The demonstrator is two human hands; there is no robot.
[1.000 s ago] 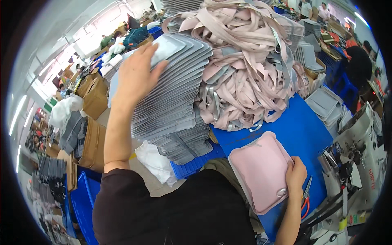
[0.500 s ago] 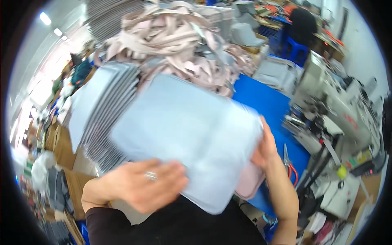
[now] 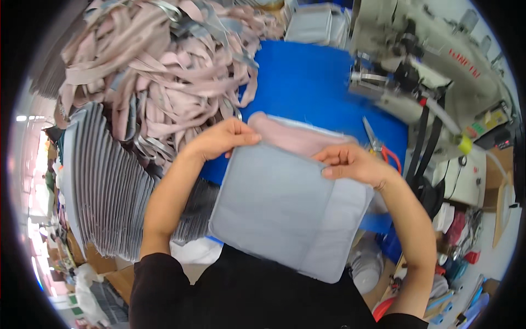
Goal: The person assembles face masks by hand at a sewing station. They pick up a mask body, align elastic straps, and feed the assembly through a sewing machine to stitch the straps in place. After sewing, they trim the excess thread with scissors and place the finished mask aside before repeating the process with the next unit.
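A light grey rectangular fabric panel (image 3: 274, 203) with a stitched border and a paler strip at its right hangs tilted in front of my body. At its far left corner, the thumb and fingers of my left hand (image 3: 226, 138) pinch the edge. My right hand (image 3: 357, 163) grips the far edge further right, thumb on top and fingers curled. Just beyond the grey panel is a pink fabric piece (image 3: 298, 137) with a pale edge, partly covered by it. Whether my fingertips also catch the pink piece, I cannot tell.
Scissors with red handles (image 3: 383, 151) lie on the blue tabletop (image 3: 307, 77), right of my right hand. A sewing machine (image 3: 433, 60) stands far right. Tangled pink strips (image 3: 164, 82) heap at the far left, above a stack of grey panels (image 3: 104, 186).
My left hand has gone from lying blurred over the panel's near side to pinching its far left corner. My right hand has shifted from the right side to the far edge. The view has turned.
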